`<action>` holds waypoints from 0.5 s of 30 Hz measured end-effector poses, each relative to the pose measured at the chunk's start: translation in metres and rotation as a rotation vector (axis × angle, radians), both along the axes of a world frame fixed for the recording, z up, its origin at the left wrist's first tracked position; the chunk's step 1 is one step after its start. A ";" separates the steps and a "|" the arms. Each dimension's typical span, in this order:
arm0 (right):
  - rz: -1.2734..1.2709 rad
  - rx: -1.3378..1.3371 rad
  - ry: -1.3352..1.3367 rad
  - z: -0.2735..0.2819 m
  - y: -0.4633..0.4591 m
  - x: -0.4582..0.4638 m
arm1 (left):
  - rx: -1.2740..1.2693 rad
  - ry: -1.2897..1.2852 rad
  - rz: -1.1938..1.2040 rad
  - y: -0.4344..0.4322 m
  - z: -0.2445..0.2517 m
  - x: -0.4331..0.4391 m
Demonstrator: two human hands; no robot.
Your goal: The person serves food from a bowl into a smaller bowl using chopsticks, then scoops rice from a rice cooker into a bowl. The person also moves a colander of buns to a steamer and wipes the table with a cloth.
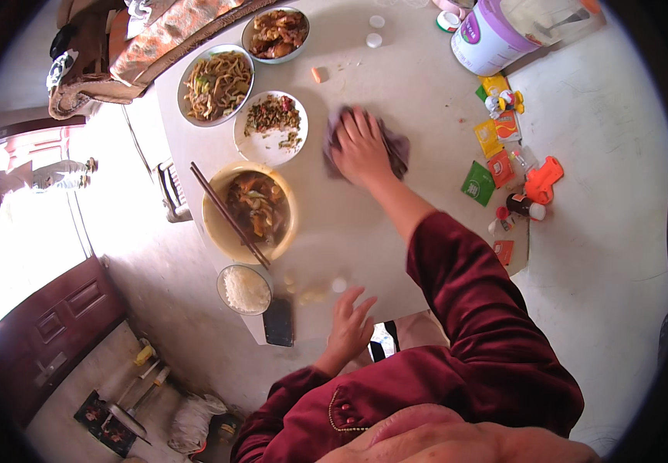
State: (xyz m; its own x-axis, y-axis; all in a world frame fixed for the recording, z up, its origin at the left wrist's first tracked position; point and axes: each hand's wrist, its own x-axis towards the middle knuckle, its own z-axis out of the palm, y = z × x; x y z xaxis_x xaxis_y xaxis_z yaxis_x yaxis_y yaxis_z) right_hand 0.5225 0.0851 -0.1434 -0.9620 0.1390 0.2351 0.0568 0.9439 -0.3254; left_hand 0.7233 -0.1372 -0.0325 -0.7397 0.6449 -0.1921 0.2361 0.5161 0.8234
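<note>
My right hand [361,147] lies flat with spread fingers on a crumpled purple-grey cloth [398,151], pressing it to the pale tabletop [363,231]. Near the table's front edge, my left hand [350,324] is raised with its fingers apart and holds nothing. A small white disc [339,285] lies just beyond its fingertips. Left of the cloth stands a white plate [264,147] with chopped food. A yellow bowl [211,226] of stew has wooden chopsticks [229,214] across its rim. Nearer me are a bowl of rice [246,289] and a dark phone [278,322].
A bowl of noodles [218,87] and a bowl of browned food [277,35] stand at the far left. An orange piece [316,75] lies beyond the cloth. Along the right edge are a large tub [490,37], packets [478,183], a small bottle [525,206] and an orange toy [544,179].
</note>
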 end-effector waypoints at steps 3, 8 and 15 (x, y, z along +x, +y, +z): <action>0.036 0.005 -0.173 0.014 0.013 0.072 | 0.096 0.117 -0.018 0.056 0.005 -0.059; 0.129 0.004 -0.213 0.006 0.027 0.049 | 0.108 0.378 0.037 0.135 -0.022 -0.186; -0.012 -0.056 -0.129 -0.011 0.040 -0.046 | -0.402 0.705 -0.225 0.176 -0.072 -0.341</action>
State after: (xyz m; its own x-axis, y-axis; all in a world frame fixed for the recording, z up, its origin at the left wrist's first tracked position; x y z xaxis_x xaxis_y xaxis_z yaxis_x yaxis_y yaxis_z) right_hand 0.4767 0.1250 -0.1548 -0.9819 0.1603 0.1010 0.1130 0.9233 -0.3672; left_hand 0.3823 0.0389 -0.1042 -0.6344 0.7727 0.0199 0.7587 0.6175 0.2076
